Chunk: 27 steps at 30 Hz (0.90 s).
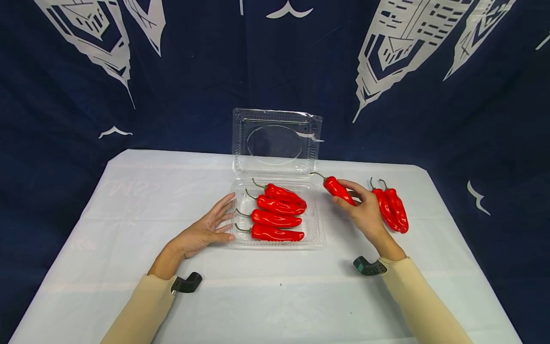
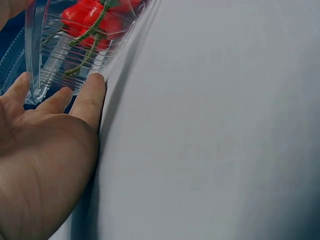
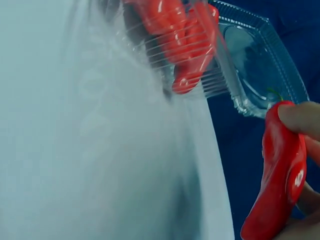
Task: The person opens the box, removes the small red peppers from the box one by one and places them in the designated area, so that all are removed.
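Note:
A clear plastic clamshell box stands open mid-table, its lid upright at the back. Several red chili peppers lie side by side in its tray. My left hand rests open on the cloth, fingertips touching the tray's left wall. My right hand pinches one red pepper just right of the box, held above the table; the right wrist view shows that pepper between thumb and fingers. Two more peppers lie on the cloth right of that hand.
A white cloth covers the table, with dark blue patterned fabric hanging behind it. Beige sleeves cover both forearms, and a black wrist mount sits on each.

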{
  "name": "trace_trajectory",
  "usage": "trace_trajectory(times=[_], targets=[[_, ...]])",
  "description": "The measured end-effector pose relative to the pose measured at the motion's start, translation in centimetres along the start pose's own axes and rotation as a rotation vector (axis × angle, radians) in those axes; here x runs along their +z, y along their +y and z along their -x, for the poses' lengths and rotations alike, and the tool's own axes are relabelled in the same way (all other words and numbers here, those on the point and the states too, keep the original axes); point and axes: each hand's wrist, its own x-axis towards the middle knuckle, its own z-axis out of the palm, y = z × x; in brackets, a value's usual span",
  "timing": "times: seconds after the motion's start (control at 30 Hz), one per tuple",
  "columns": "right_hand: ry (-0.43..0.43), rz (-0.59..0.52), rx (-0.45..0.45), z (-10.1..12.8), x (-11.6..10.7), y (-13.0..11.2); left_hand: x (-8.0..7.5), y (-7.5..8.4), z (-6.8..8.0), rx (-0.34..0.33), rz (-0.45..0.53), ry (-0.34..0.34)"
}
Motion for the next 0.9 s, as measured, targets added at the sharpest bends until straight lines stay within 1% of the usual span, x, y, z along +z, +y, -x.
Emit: trace_trajectory(times=[0.13,0.27,0.37,0.57,0.8,0.9], targets=[[0.066,0.045,0.048,0.2,-0.2,0.8,0.1,0.1,0.0,0.002,0.007,0.001],[0.139,0.064,0.106,0.4,-0.3,1.4,0.1,0.2,0.1,0.007,0.010,0.000],[0.164,0.088,0.138,0.6,-0.4,1.7,0.2,0.2,0.1,0.008,0.009,-0.006],[0.167,0.144,0.172,0.8,-0.6,2.5,0.1,0.3,0.1,0.006,0.004,-0.003],[0.120,0.195,0.240,1.1,-0.4,3.0,0.1,0.2,0.1,-0.002,-0.005,0.005],[0.123,0.199,0.253,1.2,-0.3,3.3,0.1,0.2,0.1,-0.003,-0.009,0.005]])
